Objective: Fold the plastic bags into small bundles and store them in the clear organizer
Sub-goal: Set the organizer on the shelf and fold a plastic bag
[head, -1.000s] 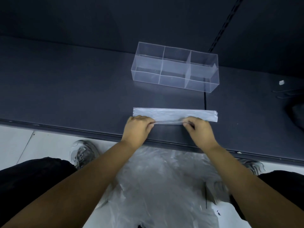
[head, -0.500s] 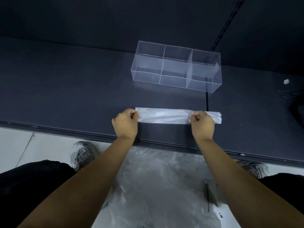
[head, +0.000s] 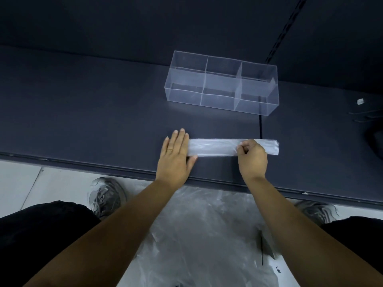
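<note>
A plastic bag folded into a long narrow strip (head: pixel 215 147) lies flat on the dark table (head: pixel 83 112), running left to right. My left hand (head: pixel 176 156) rests flat and open on the strip's left end, fingers stretched out. My right hand (head: pixel 251 156) is curled in a fist on the strip near its right end, pinching the plastic. The clear organizer (head: pixel 221 83) with three compartments stands behind the strip, all compartments empty.
A pile of loose plastic bags (head: pixel 203 235) lies on the floor below the table's front edge, between my shoes. A small white bit (head: pixel 360 101) and dark objects (head: pixel 373 139) sit at the table's far right.
My left hand has let go of the strip's left end and opened flat on it. My right hand stays closed on the strip near its right end.
</note>
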